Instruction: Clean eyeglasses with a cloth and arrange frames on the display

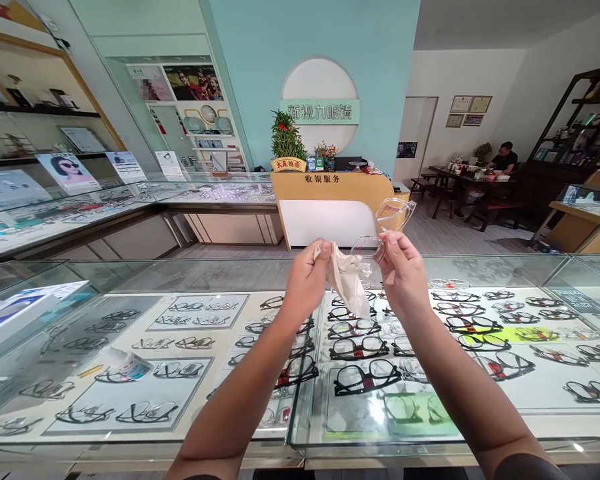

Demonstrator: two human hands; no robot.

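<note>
My left hand (307, 277) is closed on a cream cloth (349, 277), pinched between thumb and fingers so that its lower end hangs down. In my right hand (403, 270) is a pair of clear-framed eyeglasses (395, 215), gripped near the middle and held up at a tilt. One rim of the eyeglasses is beside the cloth; whether they touch I cannot tell. Both hands are raised above a glass display case (300, 400). Below them, dark-framed eyeglasses (367, 377) lie in rows inside the case.
A white bottle (127, 363) stands on the case at left, near a white box (25, 310). Beyond is a wooden-topped counter (330, 190) with a potted plant (287, 137). At far right a person (505, 160) sits at a dark table (463, 177).
</note>
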